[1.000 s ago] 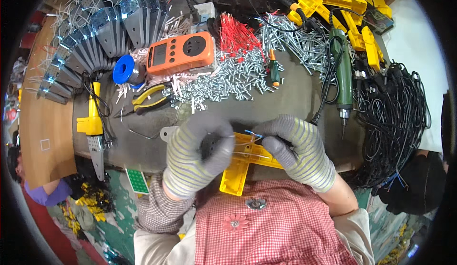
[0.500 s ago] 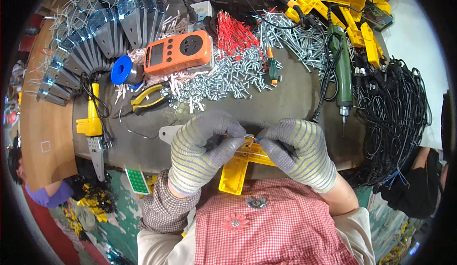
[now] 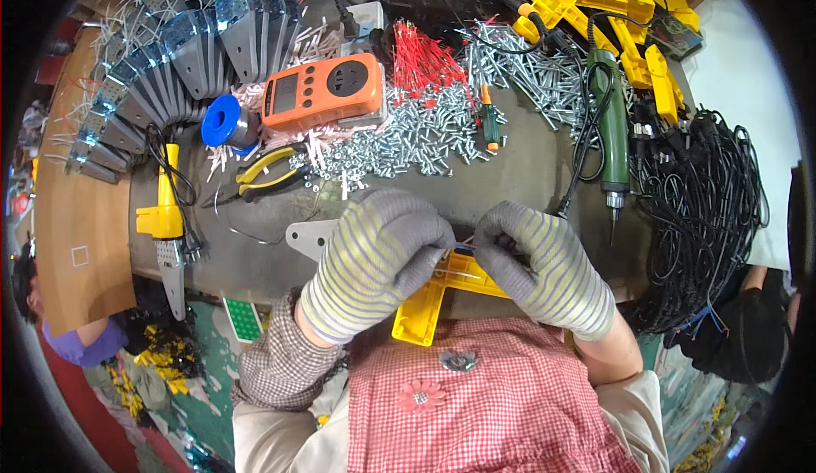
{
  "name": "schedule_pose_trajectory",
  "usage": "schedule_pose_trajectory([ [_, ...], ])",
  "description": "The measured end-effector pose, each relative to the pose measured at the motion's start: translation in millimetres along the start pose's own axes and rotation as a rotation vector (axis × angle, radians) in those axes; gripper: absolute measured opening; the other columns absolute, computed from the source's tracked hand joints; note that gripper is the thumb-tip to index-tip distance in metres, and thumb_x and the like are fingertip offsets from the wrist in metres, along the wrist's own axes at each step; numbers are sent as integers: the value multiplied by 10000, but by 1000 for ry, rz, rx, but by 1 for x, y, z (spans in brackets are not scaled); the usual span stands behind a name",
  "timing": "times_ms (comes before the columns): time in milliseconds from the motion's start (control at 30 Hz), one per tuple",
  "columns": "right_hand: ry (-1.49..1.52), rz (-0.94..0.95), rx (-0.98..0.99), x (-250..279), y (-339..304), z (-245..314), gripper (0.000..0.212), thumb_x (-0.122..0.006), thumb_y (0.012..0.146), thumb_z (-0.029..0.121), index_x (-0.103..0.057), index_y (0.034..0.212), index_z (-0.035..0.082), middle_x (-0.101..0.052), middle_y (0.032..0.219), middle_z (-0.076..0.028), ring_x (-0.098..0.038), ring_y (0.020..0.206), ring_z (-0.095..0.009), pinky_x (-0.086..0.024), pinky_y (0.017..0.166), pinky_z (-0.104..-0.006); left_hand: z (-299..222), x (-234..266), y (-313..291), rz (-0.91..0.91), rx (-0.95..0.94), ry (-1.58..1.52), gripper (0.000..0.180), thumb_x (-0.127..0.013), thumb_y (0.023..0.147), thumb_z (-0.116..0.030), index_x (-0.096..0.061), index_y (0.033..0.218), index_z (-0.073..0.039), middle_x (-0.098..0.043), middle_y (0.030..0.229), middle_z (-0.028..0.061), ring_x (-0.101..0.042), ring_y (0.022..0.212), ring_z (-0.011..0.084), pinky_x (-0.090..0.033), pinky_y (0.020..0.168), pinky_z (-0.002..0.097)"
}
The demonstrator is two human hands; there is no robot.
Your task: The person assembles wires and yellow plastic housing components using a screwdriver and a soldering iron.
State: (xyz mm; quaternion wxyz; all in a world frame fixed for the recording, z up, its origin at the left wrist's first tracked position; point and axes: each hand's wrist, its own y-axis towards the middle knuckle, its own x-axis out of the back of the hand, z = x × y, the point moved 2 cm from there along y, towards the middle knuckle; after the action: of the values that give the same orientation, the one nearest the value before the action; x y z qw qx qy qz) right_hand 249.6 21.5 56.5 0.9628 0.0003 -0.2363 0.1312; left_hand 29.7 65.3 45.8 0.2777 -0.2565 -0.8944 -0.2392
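Both my hands wear grey knitted gloves with yellow stripes. My left hand (image 3: pixel 378 260) is closed in a pinch, fingertips at one end of some thin wires (image 3: pixel 463 247), a bit of blue showing. My right hand (image 3: pixel 548 265) pinches at the other end of these wires, its fingertips a short gap from the left ones. Under the hands lies an open yellow plastic housing (image 3: pixel 416 316), its handle part pointing toward me at the bench edge. A grey metal plate with holes (image 3: pixel 308 237) sticks out beyond my left hand. The fingers hide the wire ends.
Farther back lie loose screws (image 3: pixel 425 137), red-tipped leads (image 3: pixel 425 56), an orange socket meter (image 3: pixel 323 90), a blue solder spool (image 3: pixel 223 123) and yellow-handled pliers (image 3: pixel 268 174). A green electric screwdriver (image 3: pixel 614 124) and black cables (image 3: pixel 697 209) are at right; a finished-looking yellow tool (image 3: pixel 170 209) is at left.
My left hand has turned over slightly and moved right, its fingers closing more tightly. My right hand has shifted a little right and down. The yellow housing has barely moved.
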Motion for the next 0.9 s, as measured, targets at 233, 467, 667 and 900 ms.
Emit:
schedule_pose_trajectory([
  [233,332,-106,-311,-4,-4,-5,175,-664,1008,116,-664,1124,-15,-739,871,-161,-767,803,-264,-579,737,-361,-6,-6,-11,-76,-209,187,191,-792,802,-93,-697,968,-98,-714,977,58,-690,937,291,-517,905,473],
  [467,177,56,-151,-1,-3,-5,190,-675,983,143,-726,1094,-3,-759,869,-130,-740,782,-178,-577,745,-325,-7,-3,-15,-121,-191,195,177,-801,773,-144,-736,936,-130,-728,959,30,-701,962,270,-523,905,454],
  [667,153,224,-274,4,0,-6,171,-668,969,131,-733,1027,-16,-743,838,-139,-732,723,-201,-577,730,-325,-17,-2,-13,-8,-390,353,241,-735,697,-202,-762,932,-160,-740,941,8,-715,950,229,-542,852,419],
  [900,550,-242,-166,-12,-12,-4,136,-728,990,91,-655,1090,34,-724,833,-27,-705,739,-114,-579,736,-265,-17,-1,-20,-155,-71,133,163,-852,790,-123,-769,929,-108,-741,937,29,-718,881,219,-553,748,357],
])
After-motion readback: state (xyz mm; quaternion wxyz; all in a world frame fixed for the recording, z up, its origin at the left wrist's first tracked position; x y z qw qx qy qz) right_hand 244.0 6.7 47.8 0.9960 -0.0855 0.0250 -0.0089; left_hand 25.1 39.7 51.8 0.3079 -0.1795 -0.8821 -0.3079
